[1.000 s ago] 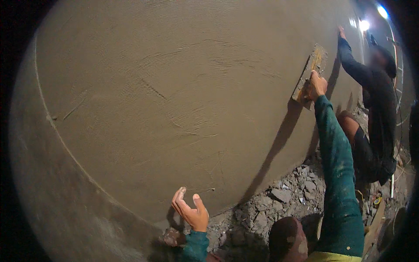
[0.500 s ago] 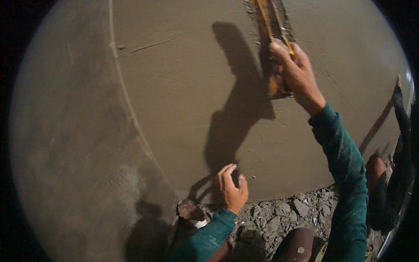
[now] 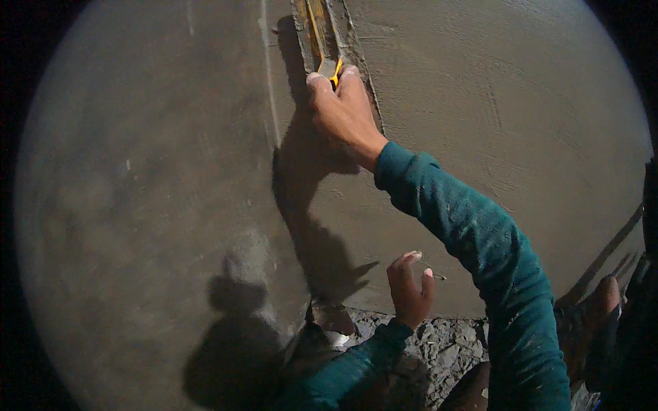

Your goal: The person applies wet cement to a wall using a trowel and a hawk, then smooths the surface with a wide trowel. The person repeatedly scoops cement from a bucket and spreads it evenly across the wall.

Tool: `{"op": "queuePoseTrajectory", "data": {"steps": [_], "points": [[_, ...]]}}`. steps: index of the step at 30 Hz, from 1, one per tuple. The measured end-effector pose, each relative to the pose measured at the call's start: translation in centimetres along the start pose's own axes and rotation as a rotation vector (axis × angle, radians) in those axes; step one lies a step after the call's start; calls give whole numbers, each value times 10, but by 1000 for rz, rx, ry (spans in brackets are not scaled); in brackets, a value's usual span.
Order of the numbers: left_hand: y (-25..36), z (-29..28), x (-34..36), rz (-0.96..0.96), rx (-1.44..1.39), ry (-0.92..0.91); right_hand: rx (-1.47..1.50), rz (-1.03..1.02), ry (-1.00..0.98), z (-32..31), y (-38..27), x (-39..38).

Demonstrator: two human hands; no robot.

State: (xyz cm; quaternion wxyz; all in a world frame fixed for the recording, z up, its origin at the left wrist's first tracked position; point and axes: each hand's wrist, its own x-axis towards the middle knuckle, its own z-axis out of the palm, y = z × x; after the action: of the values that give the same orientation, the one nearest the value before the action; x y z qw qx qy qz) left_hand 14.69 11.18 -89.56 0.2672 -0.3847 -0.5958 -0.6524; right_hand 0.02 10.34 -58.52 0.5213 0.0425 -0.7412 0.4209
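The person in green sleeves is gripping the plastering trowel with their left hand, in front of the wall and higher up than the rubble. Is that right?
Not quite: in the head view, the right hand grips the plastering trowel. The rest holds: green sleeves, trowel in front of the wall and higher up than the rubble.

No lettering, label, number or sign can be read anywhere in view.

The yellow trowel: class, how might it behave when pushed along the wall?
The yellow trowel is likely stiff; its long edges look straight. It may glide over the wall, whose surface looks fairly smooth. Its smeared surface could feel slippery.
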Motion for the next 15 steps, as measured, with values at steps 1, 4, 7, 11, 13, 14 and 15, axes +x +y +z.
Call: {"op": "queuePoseTrajectory", "data": {"steps": [1, 4, 7, 11, 13, 14, 15], "points": [[-1, -2, 1, -1, 7, 26, -21, -7, 12, 11, -4, 2], [-4, -7, 4, -85, 68, 86, -42, -53, 56, 43, -16, 9], [-7, -6, 1, -25, 98, 70, 49, -35, 64, 67, -21, 11], [-10, -5, -7, -92, 150, 33, 22, -21, 67, 84, -22, 7], [-11, -5, -9, -95, 139, 40, -13, -44, 60, 86, -22, 5], [-12, -5, -8, -100, 142, 38, -44, -52, 73, 85, -22, 4], [-12, -6, -7, -111, 168, 28, -67, -59, 91, 83, -22, 3]]}}
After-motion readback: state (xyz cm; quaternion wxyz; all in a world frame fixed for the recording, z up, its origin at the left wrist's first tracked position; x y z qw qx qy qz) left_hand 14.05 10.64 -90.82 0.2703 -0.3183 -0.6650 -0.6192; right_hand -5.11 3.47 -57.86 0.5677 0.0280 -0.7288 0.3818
